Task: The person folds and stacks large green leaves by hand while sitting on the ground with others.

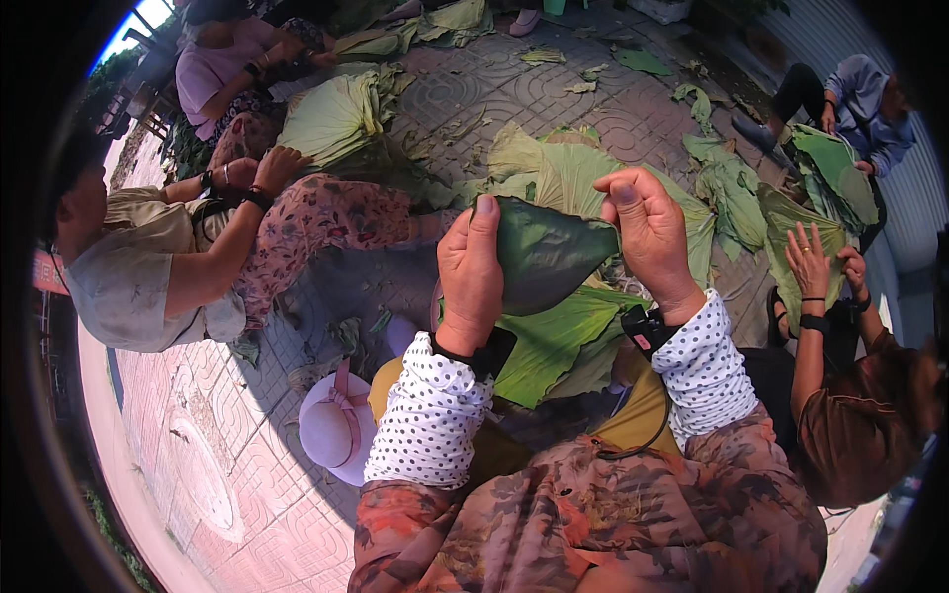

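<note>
A dark green leaf piece (552,256), smooth and slightly curled, is stretched between my two hands. My left hand (472,270) pinches its left edge, thumb on top. At the leaf's right corner, my right hand (646,226) has thumb and index finger close together on the edge. Below, over my lap, lie large green leaves (534,356) with radiating veins, like lotus leaves. Paler, wilted leaves (571,174) are spread on the paving beyond my hands.
Co-workers sit at left (141,274), upper left (222,67), right (852,415) and upper right (867,111), each handling leaves. A pale purple hat (334,426) with a ribbon lies by my left side. Leaf scraps (545,55) litter the patterned paving (460,89).
</note>
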The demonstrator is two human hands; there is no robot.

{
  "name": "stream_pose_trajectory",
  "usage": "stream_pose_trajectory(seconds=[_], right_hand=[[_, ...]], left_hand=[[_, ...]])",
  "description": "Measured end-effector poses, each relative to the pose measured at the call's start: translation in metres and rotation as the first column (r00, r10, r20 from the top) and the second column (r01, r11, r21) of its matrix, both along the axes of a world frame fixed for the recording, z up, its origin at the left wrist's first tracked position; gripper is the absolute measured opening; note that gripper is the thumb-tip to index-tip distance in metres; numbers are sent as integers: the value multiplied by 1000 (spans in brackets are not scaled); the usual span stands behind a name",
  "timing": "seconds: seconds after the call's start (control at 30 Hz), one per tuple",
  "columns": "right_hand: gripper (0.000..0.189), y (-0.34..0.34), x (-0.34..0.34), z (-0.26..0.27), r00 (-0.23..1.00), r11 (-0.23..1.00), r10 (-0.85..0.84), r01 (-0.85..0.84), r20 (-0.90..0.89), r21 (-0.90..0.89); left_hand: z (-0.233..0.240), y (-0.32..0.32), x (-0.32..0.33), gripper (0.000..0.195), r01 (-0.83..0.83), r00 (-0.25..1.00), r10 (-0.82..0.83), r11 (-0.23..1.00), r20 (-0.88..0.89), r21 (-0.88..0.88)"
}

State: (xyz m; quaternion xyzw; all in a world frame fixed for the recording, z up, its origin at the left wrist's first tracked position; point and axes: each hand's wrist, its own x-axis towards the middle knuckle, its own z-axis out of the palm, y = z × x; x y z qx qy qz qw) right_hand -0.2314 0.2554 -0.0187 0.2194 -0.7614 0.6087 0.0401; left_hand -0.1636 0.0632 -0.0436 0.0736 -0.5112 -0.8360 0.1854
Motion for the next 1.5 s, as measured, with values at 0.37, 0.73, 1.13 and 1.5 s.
stream_pose_trajectory(seconds=[0.37, 0.73, 1.13, 1.5], right_hand=[[16, -8, 5, 13, 991, 991, 76, -63, -108, 119], [25, -1, -2, 8, 979, 995, 91, -80, 180, -66], [26, 6, -11, 18, 941, 971, 175, -118, 288, -206], [15, 22, -26, 23, 999, 999, -11, 12, -44, 30]], left_hand=[[-3, 0, -13, 38, 34, 999, -34, 984, 2, -173], [-6, -9, -19, 29, -52, 999, 52, 998, 13, -38], [-5, -14, -15, 96, 424, 903, -411, 899, 122, -112], [-2, -1, -14, 32, 418, 885, -426, 905, 187, 86]])
